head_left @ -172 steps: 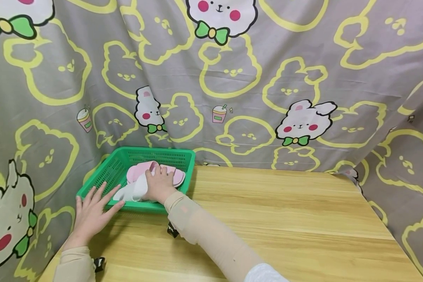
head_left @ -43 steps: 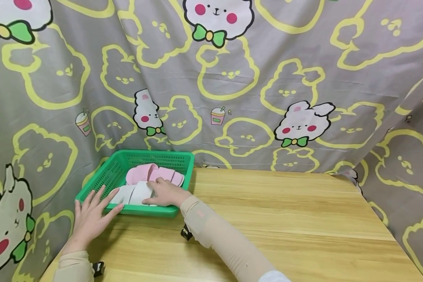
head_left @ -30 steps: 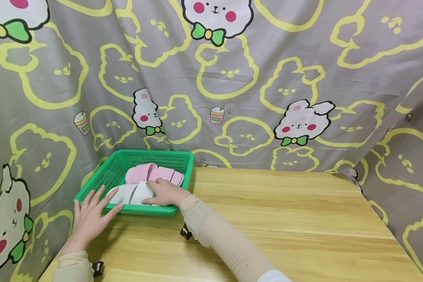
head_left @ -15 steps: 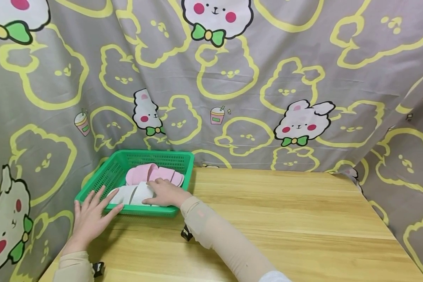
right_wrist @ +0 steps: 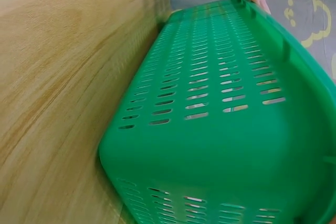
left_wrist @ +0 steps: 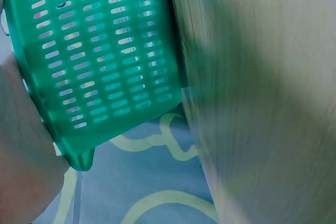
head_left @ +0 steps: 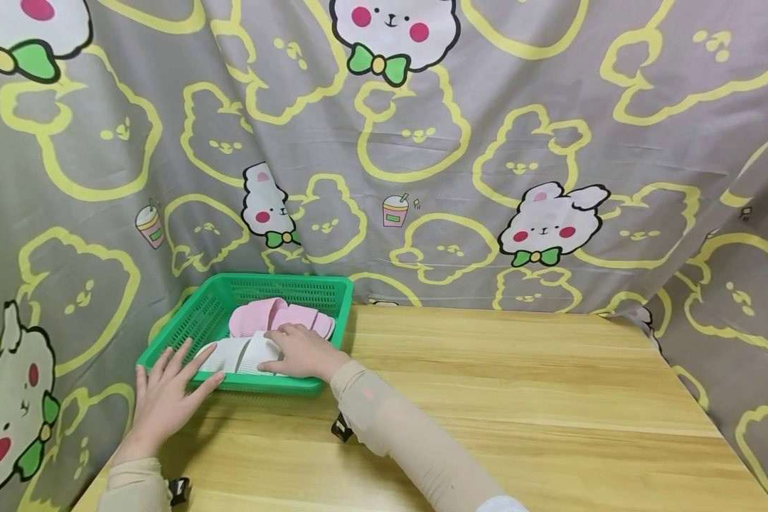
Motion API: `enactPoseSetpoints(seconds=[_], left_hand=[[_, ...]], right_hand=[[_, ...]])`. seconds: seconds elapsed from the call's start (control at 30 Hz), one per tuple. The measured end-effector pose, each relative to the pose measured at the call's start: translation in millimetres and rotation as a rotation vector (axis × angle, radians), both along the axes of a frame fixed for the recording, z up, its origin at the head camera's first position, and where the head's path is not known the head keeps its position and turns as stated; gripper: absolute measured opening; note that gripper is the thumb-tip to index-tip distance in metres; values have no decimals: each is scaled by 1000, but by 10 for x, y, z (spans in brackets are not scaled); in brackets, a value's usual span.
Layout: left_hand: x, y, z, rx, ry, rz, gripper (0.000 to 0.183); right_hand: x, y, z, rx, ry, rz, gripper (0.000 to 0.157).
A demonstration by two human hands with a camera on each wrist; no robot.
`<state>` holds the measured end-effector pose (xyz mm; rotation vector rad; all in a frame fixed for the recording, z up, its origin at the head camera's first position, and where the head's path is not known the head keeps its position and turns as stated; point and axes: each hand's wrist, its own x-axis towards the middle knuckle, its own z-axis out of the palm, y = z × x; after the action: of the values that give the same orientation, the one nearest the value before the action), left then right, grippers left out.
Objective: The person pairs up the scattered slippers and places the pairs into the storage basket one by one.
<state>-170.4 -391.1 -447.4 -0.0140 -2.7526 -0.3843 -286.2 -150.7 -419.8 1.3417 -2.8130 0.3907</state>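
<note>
A pair of white ribbed slippers (head_left: 226,355) lies along the near side of a green plastic basket (head_left: 348,299). Behind them in the same basket is a pair of pink slippers (head_left: 254,318). My right hand (head_left: 304,352) reaches over the near right side of the basket, thumb and fingers about the right-hand white slipper; its far fingertips are hidden. My left hand (head_left: 166,395) lies with spread fingers over the basket's near left corner. Both wrist views mostly show the slotted outer walls of the basket.
The basket stands at the far left of a wood-grain table (head_left: 518,391), close to a grey curtain (head_left: 422,156) with yellow cartoon outlines. The curtain hangs along the back and both sides. A black wrist mount (head_left: 341,427) is under the right forearm.
Since the oldest frame, my right hand has shifted right and slightly nearer, and the white slippers have settled along the near side. Over the last second almost nothing moves.
</note>
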Motion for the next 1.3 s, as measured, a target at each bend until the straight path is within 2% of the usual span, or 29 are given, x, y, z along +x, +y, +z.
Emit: enactPoseSetpoints(seconds=[0.2, 0.47, 0.7, 1.0, 1.3], left_hand=[[-5, 6, -5, 2, -3, 2, 65], [-9, 14, -3, 5, -2, 0, 65], [-13, 15, -10, 12, -3, -3, 65], [-18, 4, -23, 11, -8, 3, 65], [-14, -15, -16, 4, -12, 8, 65]], right_hand=[[9, 26, -4, -14, 106, -5, 63], [3, 54, -18, -113, 207, -5, 58], [30, 85, -1, -152, 312, 2, 53], [48, 101, -32, -124, 449, 12, 55], [69, 161, -23, -107, 456, -8, 58]])
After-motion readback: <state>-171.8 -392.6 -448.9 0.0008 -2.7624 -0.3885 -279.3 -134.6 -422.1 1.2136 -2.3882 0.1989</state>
